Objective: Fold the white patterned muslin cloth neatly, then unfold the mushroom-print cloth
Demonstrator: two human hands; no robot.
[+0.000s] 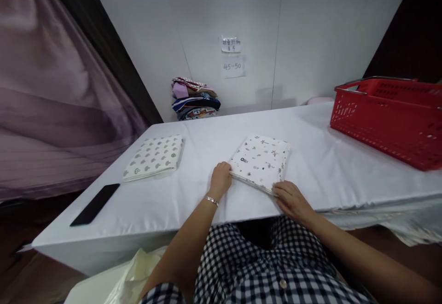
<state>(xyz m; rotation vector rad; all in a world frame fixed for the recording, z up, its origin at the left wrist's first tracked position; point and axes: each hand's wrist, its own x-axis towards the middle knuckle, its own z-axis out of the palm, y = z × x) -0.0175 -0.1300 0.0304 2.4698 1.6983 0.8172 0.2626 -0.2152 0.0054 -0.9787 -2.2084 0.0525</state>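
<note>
A folded white cloth with small prints (260, 160) lies on the white table (317, 156) in front of me. My left hand (220, 178), a bracelet on its wrist, is closed on the cloth's near left corner. My right hand (292, 199) pinches its near right corner at the table's front edge. A second folded cloth with a dotted leaf pattern (154, 157) lies apart at the left of the table.
A red plastic basket (390, 119) stands at the right end of the table. A black phone (95, 204) lies near the left front edge. A pile of folded coloured fabrics (194, 98) rests against the back wall. A pale bag (138, 271) sits below the table.
</note>
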